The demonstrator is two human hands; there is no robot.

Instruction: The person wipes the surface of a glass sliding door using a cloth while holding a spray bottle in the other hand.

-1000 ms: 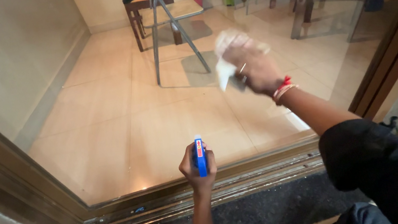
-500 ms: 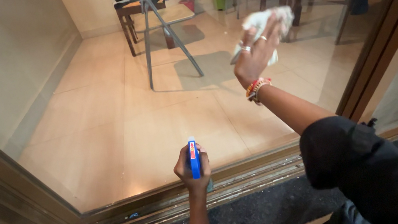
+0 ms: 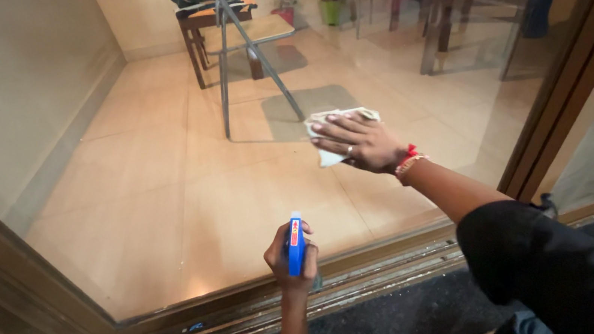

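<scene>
Right hand (image 3: 362, 144): fingers spread flat, pressing a white cloth (image 3: 331, 136) against the glass door (image 3: 119, 136), palm bearing on it so the whole pad meets the pane. Left hand (image 3: 289, 258): fingers curled tight around a blue spray bottle (image 3: 294, 244), held upright and low, just above the brown door frame (image 3: 41, 296) and sill track. Beyond the pane: metal folding chair (image 3: 243, 37) on tiled floor, potted plants farther back.

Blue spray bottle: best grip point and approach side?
Grip the blue spray bottle around its neck, just under the head, coming from behind, as the left hand does. It stands upright with the head pointing at the glass pane, so a rear grip probably leaves the trigger reachable.
</scene>
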